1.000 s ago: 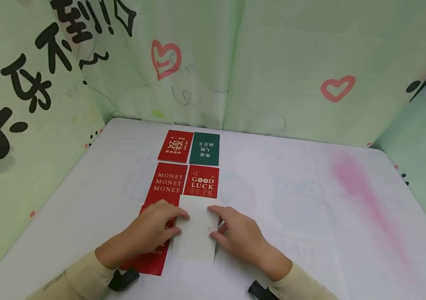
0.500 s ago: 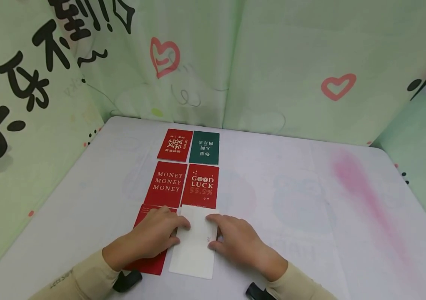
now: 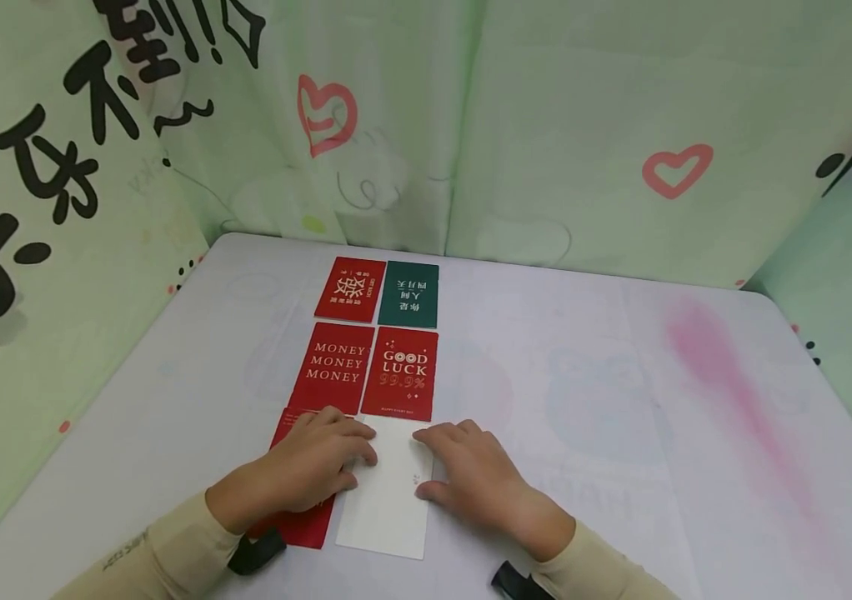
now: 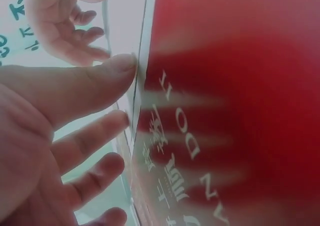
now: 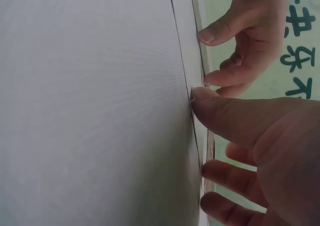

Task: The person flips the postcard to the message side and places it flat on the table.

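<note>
A plain white card [image 3: 384, 521] with a small printed mark lies flat on the white table [image 3: 583, 467], printing elsewhere not showing. At its left edge rests my left hand [image 3: 313, 462], fingertips and thumb touching the border. My right hand [image 3: 474, 479] touches the opposite edge, with its index fingertip over the card. Both hands have loosely bent fingers, and neither pinches the card. A red card [image 3: 306, 531] with white lettering lies partly hidden beneath my left hand; its print is close up in the left wrist view.
Beyond the white card lie a red GOOD LUCK card [image 3: 400, 375], a red MONEY card [image 3: 332, 367], another red card [image 3: 349, 289] and a green card [image 3: 408, 294], in two columns. A pale green curtain [image 3: 561, 108] hangs behind the table.
The white card has come down toward me from over the GOOD LUCK card's lower edge and settled flat on the table. That card's lower part now shows. Both hands followed, then eased their hold.
</note>
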A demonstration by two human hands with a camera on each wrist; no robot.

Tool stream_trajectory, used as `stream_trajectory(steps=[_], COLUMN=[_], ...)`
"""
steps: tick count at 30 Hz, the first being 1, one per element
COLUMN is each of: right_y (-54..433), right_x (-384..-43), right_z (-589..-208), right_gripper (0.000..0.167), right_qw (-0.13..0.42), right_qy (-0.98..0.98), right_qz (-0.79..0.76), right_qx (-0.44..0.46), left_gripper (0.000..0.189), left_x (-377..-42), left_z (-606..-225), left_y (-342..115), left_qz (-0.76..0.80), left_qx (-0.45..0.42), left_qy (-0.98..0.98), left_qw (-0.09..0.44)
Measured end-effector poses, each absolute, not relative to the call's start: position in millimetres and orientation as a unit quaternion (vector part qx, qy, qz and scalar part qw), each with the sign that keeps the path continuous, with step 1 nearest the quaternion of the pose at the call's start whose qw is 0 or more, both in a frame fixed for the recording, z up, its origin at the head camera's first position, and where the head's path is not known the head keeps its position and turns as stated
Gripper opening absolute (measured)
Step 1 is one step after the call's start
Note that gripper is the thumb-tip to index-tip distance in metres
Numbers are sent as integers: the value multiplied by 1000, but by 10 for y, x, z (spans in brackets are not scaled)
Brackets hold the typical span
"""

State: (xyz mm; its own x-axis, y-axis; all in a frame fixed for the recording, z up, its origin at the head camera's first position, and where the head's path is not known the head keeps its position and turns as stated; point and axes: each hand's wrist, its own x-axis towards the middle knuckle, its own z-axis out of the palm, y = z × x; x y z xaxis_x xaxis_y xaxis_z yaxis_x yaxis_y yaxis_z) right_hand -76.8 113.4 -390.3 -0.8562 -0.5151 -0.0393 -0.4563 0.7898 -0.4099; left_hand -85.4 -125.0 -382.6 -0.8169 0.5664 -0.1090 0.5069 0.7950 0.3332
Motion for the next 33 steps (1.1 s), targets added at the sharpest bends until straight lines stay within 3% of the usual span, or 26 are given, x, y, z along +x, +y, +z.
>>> stream_trajectory(steps=[14,22,28,33], right_y=[1121,1229,1209,1149], right_x=[-785,-1212,-1597,-1718], right_z=[-3895,-3765,-3820,-3880], right_gripper=[60,66,73,83], right_qw=[57,38,81,120], right_qy=[939,948,952,953], right_qz=[-197,-218,-232,-213], right_qx=[-276,-227,-183,-178], left_gripper=[61,86,94,95], left_x=[-881,-1309,-1679,-1807], left_z=[-3831,-3756,-3771,-3807], left_y=[-1317,-1282,-1161,-1080], left_qz=[181,219,205,183], left_qx=[269,244,208,200], left_qy=[939,942,951,954], left_qw=[117,74,101,128])
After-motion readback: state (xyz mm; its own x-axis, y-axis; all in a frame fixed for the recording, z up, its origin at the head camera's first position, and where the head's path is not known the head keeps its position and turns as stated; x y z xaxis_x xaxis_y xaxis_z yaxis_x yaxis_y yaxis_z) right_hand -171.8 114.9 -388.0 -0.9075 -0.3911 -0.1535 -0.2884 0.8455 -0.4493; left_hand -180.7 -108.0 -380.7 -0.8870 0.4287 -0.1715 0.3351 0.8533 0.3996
